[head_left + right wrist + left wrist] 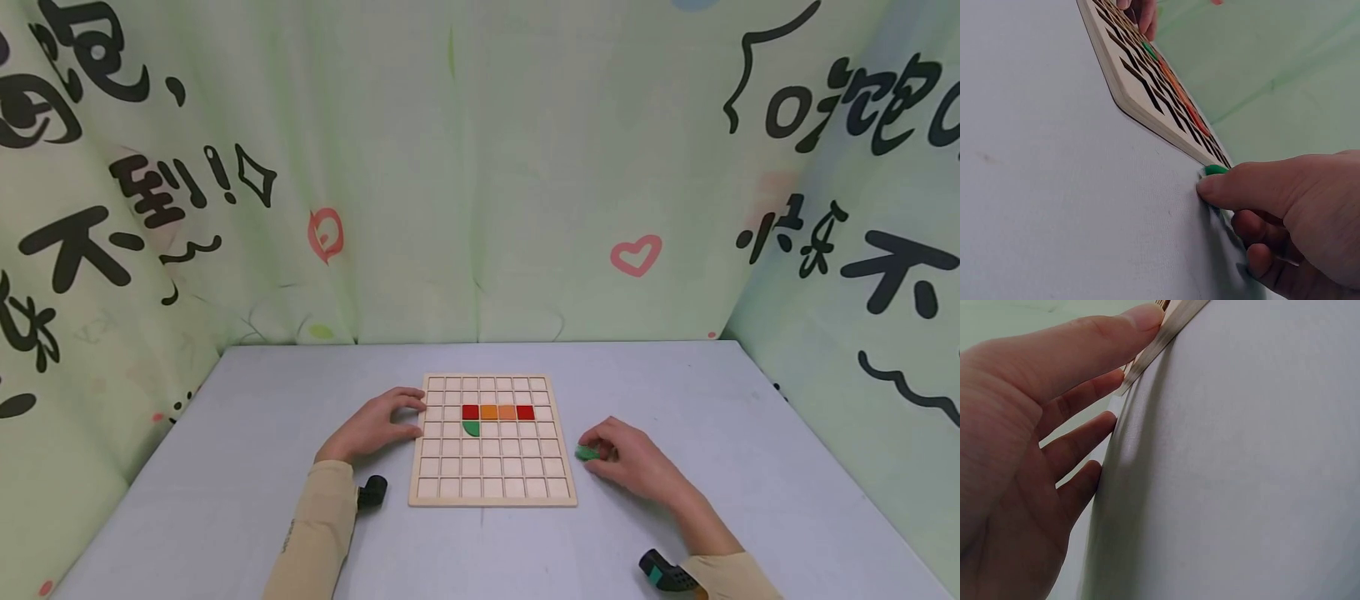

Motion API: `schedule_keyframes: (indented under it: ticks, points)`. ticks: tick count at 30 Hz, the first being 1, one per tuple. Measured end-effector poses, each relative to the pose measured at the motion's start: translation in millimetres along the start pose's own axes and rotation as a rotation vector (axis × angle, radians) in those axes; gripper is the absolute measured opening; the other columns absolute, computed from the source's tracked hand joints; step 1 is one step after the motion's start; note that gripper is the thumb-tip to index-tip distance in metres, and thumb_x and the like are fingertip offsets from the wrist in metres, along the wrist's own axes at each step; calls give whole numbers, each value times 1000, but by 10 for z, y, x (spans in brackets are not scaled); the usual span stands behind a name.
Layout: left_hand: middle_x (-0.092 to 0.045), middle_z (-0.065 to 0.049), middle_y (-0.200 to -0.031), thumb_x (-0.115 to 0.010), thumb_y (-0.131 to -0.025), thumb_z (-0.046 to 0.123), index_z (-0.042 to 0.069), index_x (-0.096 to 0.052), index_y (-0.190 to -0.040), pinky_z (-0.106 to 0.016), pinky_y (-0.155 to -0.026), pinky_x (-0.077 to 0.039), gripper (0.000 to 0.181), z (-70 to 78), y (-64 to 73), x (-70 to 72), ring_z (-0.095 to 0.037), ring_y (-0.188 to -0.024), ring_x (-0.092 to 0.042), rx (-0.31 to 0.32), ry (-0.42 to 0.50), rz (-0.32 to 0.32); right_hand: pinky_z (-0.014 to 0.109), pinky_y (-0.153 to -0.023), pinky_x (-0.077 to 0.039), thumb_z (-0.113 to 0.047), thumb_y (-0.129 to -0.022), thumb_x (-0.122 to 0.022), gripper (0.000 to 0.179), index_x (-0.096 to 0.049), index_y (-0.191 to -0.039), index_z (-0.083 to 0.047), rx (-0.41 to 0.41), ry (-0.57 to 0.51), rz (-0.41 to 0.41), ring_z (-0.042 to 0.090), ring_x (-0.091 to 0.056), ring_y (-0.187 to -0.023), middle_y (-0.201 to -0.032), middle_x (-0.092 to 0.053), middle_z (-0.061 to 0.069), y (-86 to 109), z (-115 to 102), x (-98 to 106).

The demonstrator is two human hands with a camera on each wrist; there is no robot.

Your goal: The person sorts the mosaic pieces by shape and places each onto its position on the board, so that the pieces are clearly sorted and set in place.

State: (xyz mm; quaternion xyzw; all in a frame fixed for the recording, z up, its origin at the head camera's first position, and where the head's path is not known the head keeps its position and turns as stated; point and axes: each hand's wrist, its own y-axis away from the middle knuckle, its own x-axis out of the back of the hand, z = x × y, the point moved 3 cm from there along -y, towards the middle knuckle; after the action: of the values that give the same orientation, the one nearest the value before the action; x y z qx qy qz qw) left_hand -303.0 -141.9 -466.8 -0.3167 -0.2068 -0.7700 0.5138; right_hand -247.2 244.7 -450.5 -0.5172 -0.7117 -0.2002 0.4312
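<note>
A wooden grid board [492, 502] with square cells lies flat on the table. One row of it holds a red tile [470, 412], two orange tiles [498, 412] and another red tile [526, 412]. Just below the left red one sits a green tile [471, 428] with a rounded edge. My left hand [380, 423] touches the board's left edge with its thumb and fingertips, the fingers fairly straight. Right of the board, my right hand [633, 457] pinches a green piece [587, 453] between thumb and fingers. In the right wrist view, that green piece [1215, 169] is mostly hidden by the thumb.
A white-covered table [300, 375] bears the board. Pale green curtains [480, 167] with black writing and red heart drawings hang behind it and at both sides. A black device [372, 492] is at the left wrist, and another black device [666, 572] at the right.
</note>
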Motion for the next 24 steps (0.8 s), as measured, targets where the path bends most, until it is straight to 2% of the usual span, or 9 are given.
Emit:
schedule_keyframes:
  ticks: [8, 17, 24]
  points:
    - [-50, -1, -142, -77, -85, 20, 9, -68, -121, -44, -112, -35, 39, 15, 7, 3, -26, -137, -40, 9, -2, 0, 22, -65, -45, -8, -84, -75, 20, -70, -103, -10, 77, -12, -116, 7, -50, -77, -89, -54, -5, 17, 17, 46]
    - [-50, -1, -143, -78, -85, 21, 9, -68, -121, -44, -112, -35, 40, 9, 7, -8, -26, -138, -40, 0, -9, 1, 23, -66, -47, -9, -84, -76, 21, -67, -102, -9, 38, -48, -109, 5, -51, -76, -87, -57, -6, 22, 38, 37]
    - [-50, -2, -143, -77, -85, 20, 8, -68, -121, -44, -112, -35, 39, 26, 13, 2, -26, -137, -40, -7, -6, 4, 23, -68, -48, -6, -85, -74, 21, -69, -105, -11, 65, -52, -138, 5, -51, -78, -88, -56, -6, 28, 40, 34]
